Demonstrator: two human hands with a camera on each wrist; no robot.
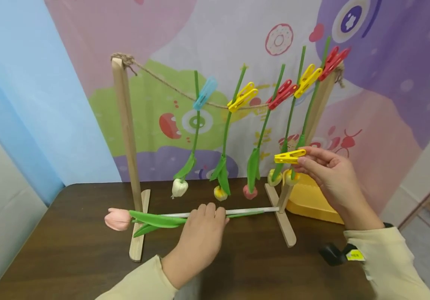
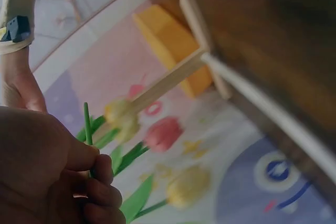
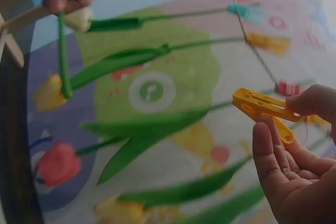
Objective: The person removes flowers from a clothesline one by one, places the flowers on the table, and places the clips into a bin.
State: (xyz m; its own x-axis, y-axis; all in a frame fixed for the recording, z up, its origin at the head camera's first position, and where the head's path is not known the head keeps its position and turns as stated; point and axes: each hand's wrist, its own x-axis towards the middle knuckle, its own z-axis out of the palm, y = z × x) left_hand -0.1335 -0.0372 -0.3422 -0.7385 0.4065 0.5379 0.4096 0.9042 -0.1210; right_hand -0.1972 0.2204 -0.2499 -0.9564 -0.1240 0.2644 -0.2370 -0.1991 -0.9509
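Note:
My left hand (image 1: 204,233) grips the green stem of a pink artificial tulip (image 1: 117,219), held level low in front of the wooden stand, its bloom to the left. In the left wrist view the stem's end (image 2: 87,124) sticks up past the curled fingers. On the right, my right hand (image 1: 333,179) pinches a yellow clothespin (image 1: 289,156) between thumb and fingers. Its jaws point left, as the right wrist view also shows. Behind the hands, several tulips hang bloom-down from a twine line (image 1: 166,83), held by a blue clothespin (image 1: 205,93) and red and yellow ones.
The stand has a left post (image 1: 126,137), a right post (image 1: 319,104), flat feet and a white crossbar (image 1: 271,210) low down. A yellow container (image 1: 312,204) stands behind the right foot on the dark table (image 1: 80,250). A patterned cloth (image 1: 215,33) hangs behind.

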